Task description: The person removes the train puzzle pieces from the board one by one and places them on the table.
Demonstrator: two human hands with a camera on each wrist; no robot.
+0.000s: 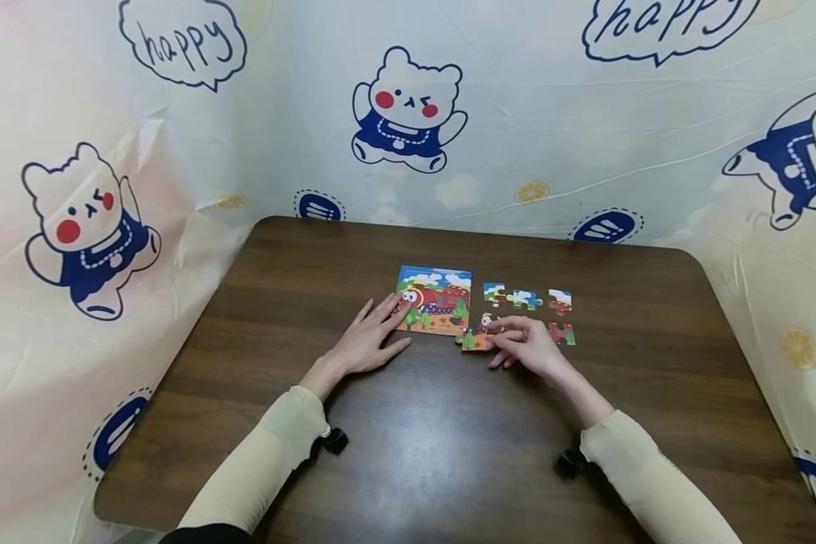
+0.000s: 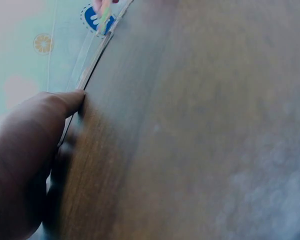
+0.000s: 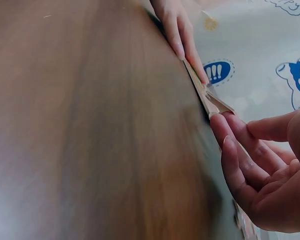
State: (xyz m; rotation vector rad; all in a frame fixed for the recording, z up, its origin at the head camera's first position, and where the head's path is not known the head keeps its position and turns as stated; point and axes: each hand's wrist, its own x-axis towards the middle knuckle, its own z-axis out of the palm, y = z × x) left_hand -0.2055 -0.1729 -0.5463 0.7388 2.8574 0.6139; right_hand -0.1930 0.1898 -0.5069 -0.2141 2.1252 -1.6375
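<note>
A colourful picture board (image 1: 437, 283) with a red train scene lies on the table, flat. Fingers of my left hand (image 1: 366, 341) lie straight and spread, touching its left edge; the left wrist view shows the thumb (image 2: 65, 102) at the edge. At the board's lower right corner, my right hand (image 1: 527, 346) pinches a jigsaw piece (image 1: 474, 342) coloured orange and green. This piece (image 3: 220, 104) looks tilted in the right wrist view. Another jigsaw piece (image 1: 486, 322) lies just above, partly hidden behind the right fingers.
Several loose jigsaw pieces lie right of the board, among them a blue sky piece (image 1: 524, 299), a corner piece (image 1: 560, 301) and a red and green piece (image 1: 563, 333). The brown wooden table (image 1: 421, 438) meets a printed cloth (image 1: 517, 136) behind.
</note>
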